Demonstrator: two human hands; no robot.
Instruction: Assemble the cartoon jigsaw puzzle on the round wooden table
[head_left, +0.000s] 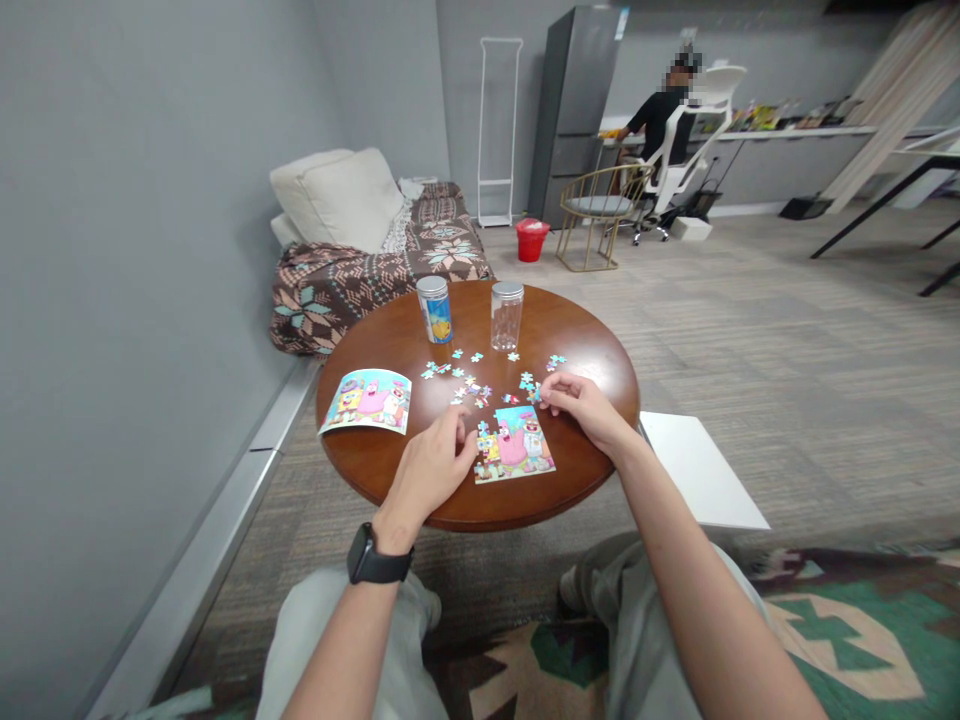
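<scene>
On the round wooden table (517, 512) lies a partly joined cartoon puzzle (515, 447), its left edge uneven. My left hand (435, 455) rests at the puzzle's left edge, fingers curled down; whether they hold a piece is hidden. My right hand (581, 402) is above the puzzle's upper right, thumb and fingertips drawn together beside loose pieces (528, 383); anything between them is too small to make out. More loose pieces (472, 386) are scattered beyond the puzzle. A curled picture sheet (369, 400) with the same characters lies at the table's left.
Two lidded jars stand at the back of the table: one with a blue and yellow label (435, 312), one clear (506, 318). A white board (701, 468) is right of the table. Behind are a covered sofa (375, 290), a red bin (531, 241) and a seated person (660, 120).
</scene>
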